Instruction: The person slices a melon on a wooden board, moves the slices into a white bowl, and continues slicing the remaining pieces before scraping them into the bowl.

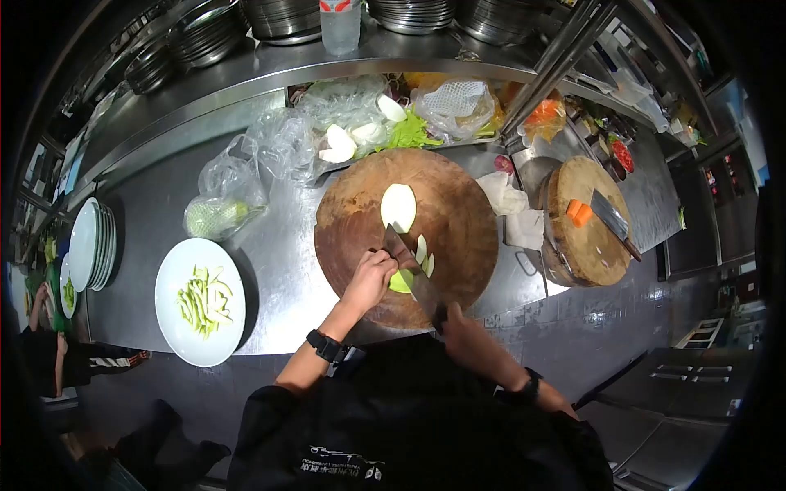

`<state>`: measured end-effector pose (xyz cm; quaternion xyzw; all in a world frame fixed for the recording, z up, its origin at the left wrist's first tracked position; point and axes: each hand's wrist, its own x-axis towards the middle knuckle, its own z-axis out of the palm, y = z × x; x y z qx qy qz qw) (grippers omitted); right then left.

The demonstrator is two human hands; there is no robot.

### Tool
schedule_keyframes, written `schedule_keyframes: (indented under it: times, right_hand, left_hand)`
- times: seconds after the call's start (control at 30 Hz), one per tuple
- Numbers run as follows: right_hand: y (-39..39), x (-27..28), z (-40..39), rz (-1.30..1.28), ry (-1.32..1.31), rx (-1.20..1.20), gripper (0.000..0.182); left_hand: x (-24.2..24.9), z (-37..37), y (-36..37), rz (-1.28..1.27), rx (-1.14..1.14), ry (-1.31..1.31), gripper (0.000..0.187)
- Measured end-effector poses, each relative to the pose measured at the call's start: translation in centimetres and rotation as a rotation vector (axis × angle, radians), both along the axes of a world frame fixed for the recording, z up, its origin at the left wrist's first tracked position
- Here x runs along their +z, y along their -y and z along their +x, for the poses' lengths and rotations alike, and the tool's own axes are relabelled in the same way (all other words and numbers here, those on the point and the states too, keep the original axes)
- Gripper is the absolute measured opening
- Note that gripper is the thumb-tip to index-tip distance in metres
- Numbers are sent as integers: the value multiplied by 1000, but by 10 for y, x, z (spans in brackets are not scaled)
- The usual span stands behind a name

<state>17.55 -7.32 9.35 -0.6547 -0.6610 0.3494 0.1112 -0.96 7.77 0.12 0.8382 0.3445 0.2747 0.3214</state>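
My right hand is closed round the handle of a cleaver, whose blade slants across the round wooden board. Beside the blade, my left hand presses with curled fingers on a green vegetable piece, partly hidden under the fingers and blade. Thin pale green slices lie just right of the blade. Above the cleaver's tip rests a larger pale half, apart from my hands. On the left, a white plate holds several green strips.
A second round board at the right bears orange pieces and another cleaver. Plastic bags and leafy greens lie behind. Stacked plates stand left. Another person's arm shows at far left.
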Motion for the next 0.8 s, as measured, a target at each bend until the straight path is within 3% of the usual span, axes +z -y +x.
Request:
schedule_keyframes:
  times: [0.13, 0.3, 0.47, 0.7, 0.8]
  right_hand:
    - [-18, -12, -9, -82, -53, -177, 23]
    - [-16, 26, -3, 2, -15, -86, 15]
    - [-11, -16, -18, -61, -16, -105, 22]
    - [-14, 18, -9, 51, 3, -37, 19]
    - [-4, -4, -12, 9, 63, 24, 16]
  left_hand:
    - [-2, 3, -3, 50, 27, 65, 8]
    - [0, -1, 1, 44, 72, 28, 7]
    - [0, 0, 1, 37, 65, -11, 8]
    - [-1, -4, 2, 34, 92, 11, 8]
    - [-1, -6, 3, 32, 89, 6, 8]
